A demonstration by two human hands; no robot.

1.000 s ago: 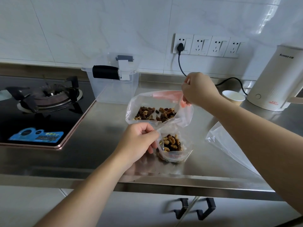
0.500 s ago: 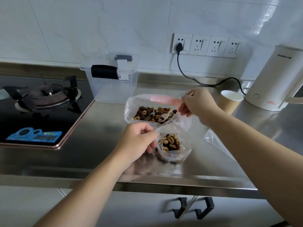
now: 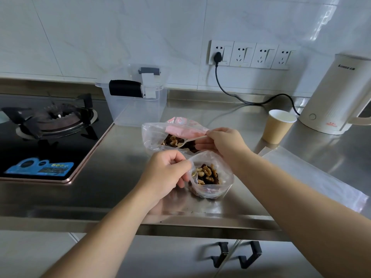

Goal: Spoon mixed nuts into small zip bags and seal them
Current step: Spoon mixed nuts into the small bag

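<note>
Left hand (image 3: 167, 173): fingers curled, pinching the near-left rim of the small clear zip bag (image 3: 210, 178) to hold its mouth open. That bag stands upright on the brushed stainless-steel counter (image 3: 124, 157), partly filled with mixed nuts.

Right hand (image 3: 224, 142): fingers curled round the handle of a pale, light-coloured spoon (image 3: 188, 140). Spoon bowl sits inside the large clear bag with the pink zip strip (image 3: 160, 135), resting on the nuts there. Large bag lies just behind the small one, touching it.

Counts: two bags with nuts, one spoon, one flat clear plastic bag (image 3: 313, 175) lying to the right under the right forearm, one brown paper cup (image 3: 278, 126), one cream electric kettle (image 3: 337, 95) at far right, one clear plastic storage box with a black roll inside (image 3: 134, 97), one black gas hob (image 3: 46, 137) at left.

Edges: small bag sits near the front counter edge, with a bare strip between them. Open steel between the hob's edge and the left hand. Right side crowded by the flat bag, with the cup and kettle behind it.
</note>
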